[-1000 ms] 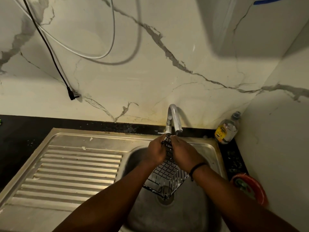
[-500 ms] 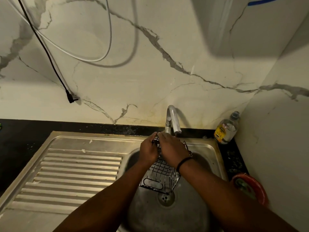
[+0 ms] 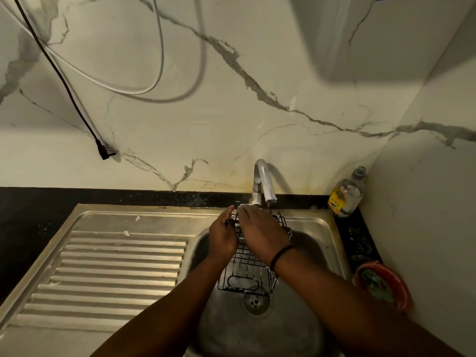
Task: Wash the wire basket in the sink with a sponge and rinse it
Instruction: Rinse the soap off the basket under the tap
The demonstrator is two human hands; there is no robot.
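Right now the wire basket hangs tilted over the bowl of the sink, its far end up under the tap and its near end low, just above the drain. Seen from the drain, the basket runs toward 12 o'clock. The left hand grips the basket's left side near the top, fingers curled round the wires. The right hand lies across the top of the basket, fingers fairly straight and reaching toward the tap's base; something pale shows at its fingertips, but whether that is a sponge cannot be told, nor whether the hand pinches it. A dark band circles the right wrist. At 9 o'clock from the basket the ribbed draining board spreads out. At 2 o'clock a clear bottle with a yellow label stands in the corner of the dark bench. At 3 o'clock sits a red bowl. A black cable and a white cable hang on the marbled wall.
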